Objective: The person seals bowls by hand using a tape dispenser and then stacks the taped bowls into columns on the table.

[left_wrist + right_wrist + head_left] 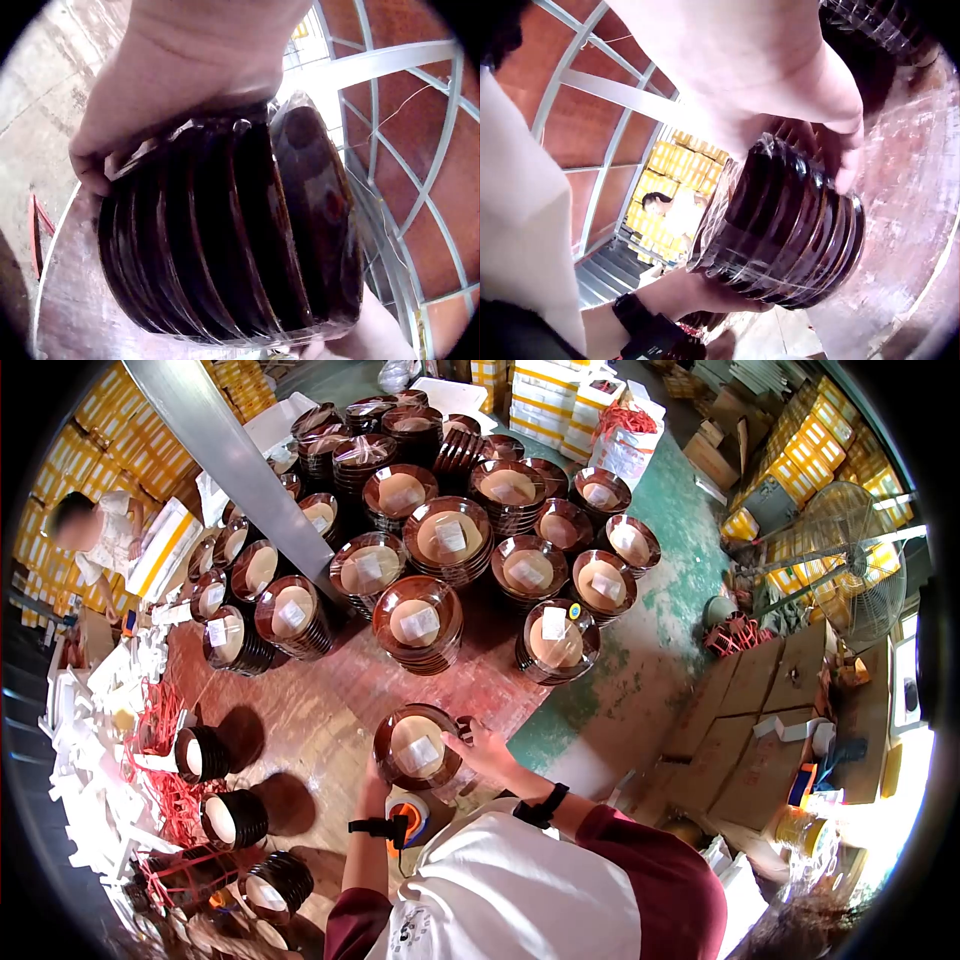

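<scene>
Both hands hold a stack of glossy dark brown bowls [408,735] wrapped in clear film, in front of the body. The top bowl's inside is tan with a white label [424,751]. My left hand [187,79] grips one side, its fingers curled over the rims of the stacked bowls [202,232]. On the opposite side, my right hand [787,82] has its fingers bent round the wrapped stack [795,217]. In the head view, the right hand [487,752] is at the stack's right edge, and the left hand [374,780] is partly hidden below it.
Many similar bowl stacks [418,622] stand ahead on the floor. Several stacks [235,818] lie on their sides at left, beside red straps [170,760] and white scraps [80,760]. A metal post [235,465] crosses the view. Cartons [740,760] and a fan [850,560] stand at right; another person [105,535] is far left.
</scene>
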Available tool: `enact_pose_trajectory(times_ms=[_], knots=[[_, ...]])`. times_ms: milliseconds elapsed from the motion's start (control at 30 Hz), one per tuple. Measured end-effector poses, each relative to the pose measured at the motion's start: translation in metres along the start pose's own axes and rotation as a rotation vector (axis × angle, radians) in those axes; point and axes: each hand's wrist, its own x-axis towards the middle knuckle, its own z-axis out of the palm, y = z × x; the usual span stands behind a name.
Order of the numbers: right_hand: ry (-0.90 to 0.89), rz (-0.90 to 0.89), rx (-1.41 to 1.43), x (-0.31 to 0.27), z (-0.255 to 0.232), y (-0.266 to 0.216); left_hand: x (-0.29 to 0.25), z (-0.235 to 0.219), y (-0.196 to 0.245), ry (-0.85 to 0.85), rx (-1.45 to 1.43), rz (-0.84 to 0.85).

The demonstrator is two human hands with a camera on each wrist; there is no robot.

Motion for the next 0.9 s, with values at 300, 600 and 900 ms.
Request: enact_pose_trajectory(times_ms=[300, 600, 900], knots=[[-0.094, -0.050, 0.133, 0.014, 0.015, 0.025, -0.044, 0.018, -0.008, -0.009, 0.000, 0.218], [-0.048, -0.052, 0.444, 0.071, 0.000, 0.080, -0.022, 0.020, 0.033, 0.119, 0.200, 0.296], [0.225, -0.030, 0.916, 0.156, -0.025, -0.005, 0.069, 0.127, 0.166, 0.036, 0.457, 0.097]])
